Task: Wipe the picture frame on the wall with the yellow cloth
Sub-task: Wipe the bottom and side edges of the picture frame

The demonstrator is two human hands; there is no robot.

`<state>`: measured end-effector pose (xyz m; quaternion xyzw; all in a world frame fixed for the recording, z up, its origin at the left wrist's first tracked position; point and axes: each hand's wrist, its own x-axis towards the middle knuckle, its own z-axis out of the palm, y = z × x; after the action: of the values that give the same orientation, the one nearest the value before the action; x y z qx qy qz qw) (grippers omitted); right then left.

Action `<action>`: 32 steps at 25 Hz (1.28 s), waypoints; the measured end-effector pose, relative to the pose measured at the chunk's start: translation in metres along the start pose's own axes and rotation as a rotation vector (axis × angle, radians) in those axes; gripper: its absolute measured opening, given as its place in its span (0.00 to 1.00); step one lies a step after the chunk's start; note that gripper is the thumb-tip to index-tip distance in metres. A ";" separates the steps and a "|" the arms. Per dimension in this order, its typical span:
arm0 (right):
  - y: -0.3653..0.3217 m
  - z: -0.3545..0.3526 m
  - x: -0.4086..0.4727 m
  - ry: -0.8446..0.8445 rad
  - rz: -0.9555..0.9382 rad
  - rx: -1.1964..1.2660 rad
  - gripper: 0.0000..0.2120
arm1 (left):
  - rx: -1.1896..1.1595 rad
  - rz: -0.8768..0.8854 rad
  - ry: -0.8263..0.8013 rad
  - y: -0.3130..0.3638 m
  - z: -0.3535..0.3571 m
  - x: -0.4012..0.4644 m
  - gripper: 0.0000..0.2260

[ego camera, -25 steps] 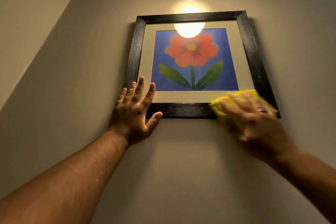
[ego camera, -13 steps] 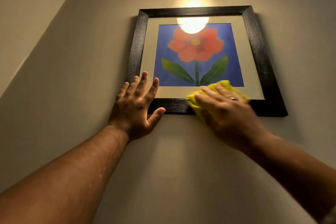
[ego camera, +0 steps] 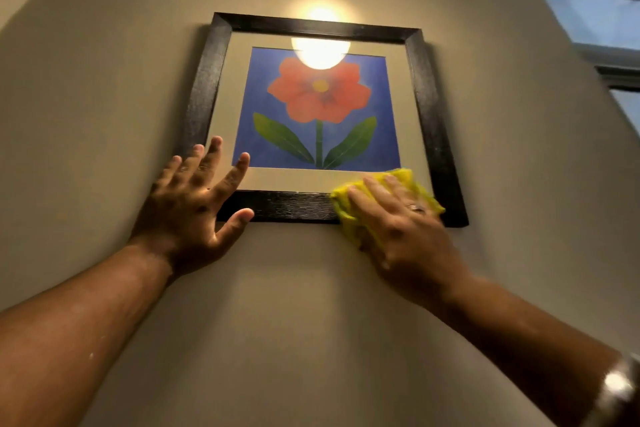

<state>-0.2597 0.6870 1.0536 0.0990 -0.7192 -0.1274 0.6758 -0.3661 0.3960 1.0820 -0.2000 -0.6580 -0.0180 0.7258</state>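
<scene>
2 hands: left hand (ego camera: 194, 204) splayed flat steadying picture frame (ego camera: 294, 206); right hand (ego camera: 401, 229) presses yellow cloth (ego camera: 349, 215) on it.

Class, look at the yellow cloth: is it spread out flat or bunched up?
Bunched up. The yellow cloth bulges in crumpled folds beneath the right hand, against the black wooden frame's lower edge.
</scene>
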 end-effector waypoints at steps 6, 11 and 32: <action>0.076 -0.019 0.092 -0.055 0.339 0.035 0.27 | 0.030 0.035 -0.013 -0.001 -0.002 0.000 0.32; 0.090 -0.009 0.051 -0.056 0.203 0.096 0.31 | 0.023 0.016 -0.025 0.003 -0.005 0.003 0.32; 0.121 -0.040 0.192 -0.080 0.474 0.178 0.32 | -0.026 0.007 0.027 0.000 0.000 0.002 0.33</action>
<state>-0.2289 0.7390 1.2759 -0.0184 -0.7569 0.0944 0.6464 -0.3663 0.3963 1.0840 -0.2117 -0.6470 -0.0267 0.7320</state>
